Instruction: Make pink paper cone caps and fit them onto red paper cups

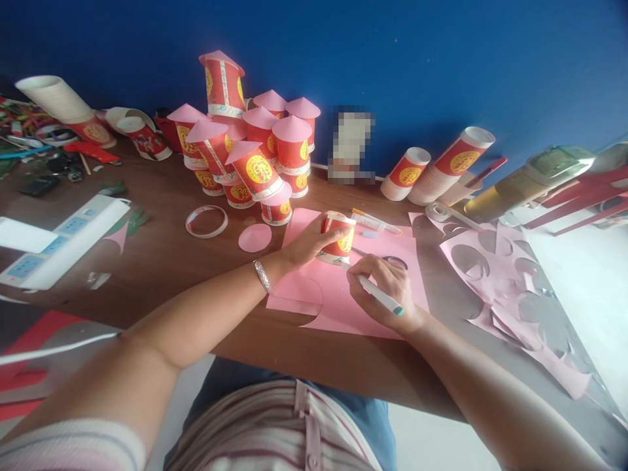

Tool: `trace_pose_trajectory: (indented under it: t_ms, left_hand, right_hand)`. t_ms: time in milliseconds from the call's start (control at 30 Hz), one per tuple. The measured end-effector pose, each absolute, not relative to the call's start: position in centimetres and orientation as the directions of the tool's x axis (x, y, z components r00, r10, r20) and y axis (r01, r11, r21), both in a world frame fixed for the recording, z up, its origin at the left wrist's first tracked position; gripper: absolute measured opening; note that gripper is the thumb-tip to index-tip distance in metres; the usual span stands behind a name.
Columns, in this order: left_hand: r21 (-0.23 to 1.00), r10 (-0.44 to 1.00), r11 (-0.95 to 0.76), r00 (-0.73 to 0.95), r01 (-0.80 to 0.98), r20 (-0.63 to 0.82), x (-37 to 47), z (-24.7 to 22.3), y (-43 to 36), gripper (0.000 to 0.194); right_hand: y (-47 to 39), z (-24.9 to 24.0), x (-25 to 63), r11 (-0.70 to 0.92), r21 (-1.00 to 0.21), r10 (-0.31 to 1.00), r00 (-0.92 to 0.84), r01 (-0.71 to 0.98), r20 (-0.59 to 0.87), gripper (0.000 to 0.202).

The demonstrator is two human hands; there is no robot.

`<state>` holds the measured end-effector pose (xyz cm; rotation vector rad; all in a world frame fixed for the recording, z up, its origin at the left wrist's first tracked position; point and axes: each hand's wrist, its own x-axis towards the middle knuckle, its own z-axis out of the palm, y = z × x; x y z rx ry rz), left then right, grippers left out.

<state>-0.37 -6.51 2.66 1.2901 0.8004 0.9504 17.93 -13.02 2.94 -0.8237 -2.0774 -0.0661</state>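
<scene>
My left hand [316, 242] is wrapped round a red paper cup [338, 234] with a yellow emblem. The cup stands over pink paper [392, 261], its white band with green marks at the bottom. In my right hand [385, 284] is a white marker pen [380, 294] with a green end, its tip close to the cup's white band; whether it touches I cannot tell. Scissors [395, 261] lie partly hidden behind the right hand. Just beyond the cup are an orange-and-white marker [375, 221] and a small blue piece [369, 234].
Red cups with pink cone tops [258, 167] stand stacked at the back. A pink disc [255, 237] and a cut cup ring [207, 222] lie to the left, near a power strip [63, 242]. Cup stacks [451, 163], a tape roll [438, 212] and pink scraps [515, 288] sit right.
</scene>
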Motion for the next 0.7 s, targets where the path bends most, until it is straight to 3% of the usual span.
trace_pose_trajectory:
  t_ms: [700]
  left_hand:
    - [0.993, 0.914, 0.004, 0.404, -0.119, 0.045, -0.41, 2.26, -6.45, 0.042]
  right_hand:
    - [-13.09, 2.93, 17.85, 0.791, -0.254, 0.525, -0.404, 0.557, 0.749, 0.018]
